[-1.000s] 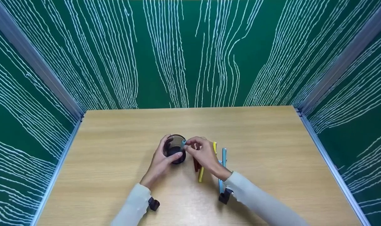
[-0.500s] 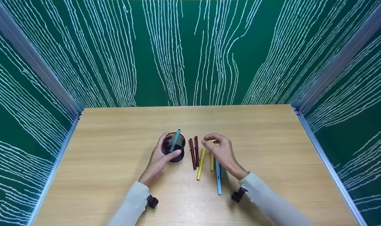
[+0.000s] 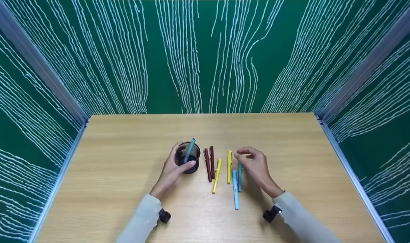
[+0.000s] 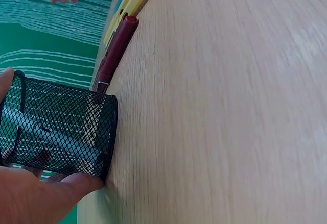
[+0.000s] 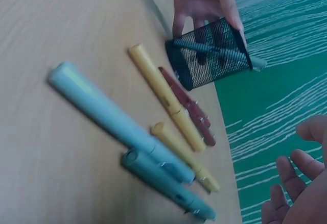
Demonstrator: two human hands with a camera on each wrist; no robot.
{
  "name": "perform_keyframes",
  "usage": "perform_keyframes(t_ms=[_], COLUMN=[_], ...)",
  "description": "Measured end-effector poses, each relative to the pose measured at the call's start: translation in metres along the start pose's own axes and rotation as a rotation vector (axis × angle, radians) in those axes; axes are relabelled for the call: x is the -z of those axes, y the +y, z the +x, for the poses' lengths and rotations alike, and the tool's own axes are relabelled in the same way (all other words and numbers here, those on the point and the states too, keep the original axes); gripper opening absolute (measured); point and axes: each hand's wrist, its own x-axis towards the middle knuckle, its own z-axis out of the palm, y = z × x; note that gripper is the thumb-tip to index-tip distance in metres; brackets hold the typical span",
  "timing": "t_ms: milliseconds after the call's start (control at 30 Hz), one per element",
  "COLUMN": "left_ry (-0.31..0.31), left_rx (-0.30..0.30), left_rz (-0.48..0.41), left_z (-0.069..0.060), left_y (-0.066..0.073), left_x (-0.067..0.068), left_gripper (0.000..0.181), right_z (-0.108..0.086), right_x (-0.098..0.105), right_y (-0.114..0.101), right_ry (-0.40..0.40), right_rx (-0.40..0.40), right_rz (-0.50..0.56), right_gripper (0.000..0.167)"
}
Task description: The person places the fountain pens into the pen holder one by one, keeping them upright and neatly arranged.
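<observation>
My left hand [image 3: 173, 168] grips a black mesh cup [image 3: 192, 167] round its side; a teal pen [image 3: 190, 148] leans inside it, its end above the rim. My right hand [image 3: 257, 167] hovers by the upper end of another teal pen [image 3: 239, 177], fingers bent, with nothing between them; in the right wrist view the fingers [image 5: 292, 175] are apart from the pens. Beside that pen lies a light blue pen [image 3: 235, 192]. In the left wrist view the thumb [image 4: 82, 183] presses low on the mesh cup [image 4: 56, 127].
Two yellow pens [image 3: 229, 167] [image 3: 217, 177] and two dark red pens [image 3: 207, 165] [image 3: 212, 162] lie on the wooden table [image 3: 141, 135] between the hands. Green walls [image 3: 171, 67] with white lines stand behind and at both sides.
The right hand has let go of a teal pen, which now leans in the cup, and has moved right to the pens on that side. The left hand stays round the cup.
</observation>
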Motion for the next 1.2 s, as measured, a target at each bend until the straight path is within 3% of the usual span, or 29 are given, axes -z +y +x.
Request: perform_keyframes(t_ms=[600, 900, 1200], left_ry=[-0.004, 0.009, -0.002], left_rx=[0.024, 0.030, 0.007], left_rz=[-0.009, 0.009, 0.038], left_z=[0.000, -0.002, 0.000], left_y=[0.000, 0.003, 0.002], left_x=[0.000, 0.000, 0.001], left_gripper=[0.093, 0.092, 0.091], right_z=[-0.023, -0.027, -0.029], right_x=[0.010, 0.005, -0.004], right_y=[0.045, 0.060, 0.067], right_ry=[-0.009, -0.007, 0.068], right_rx=[-0.127, -0.126, -0.054], right_rz=[0.011, -0.044, -0.123], right_gripper=[0.019, 0.015, 0.015])
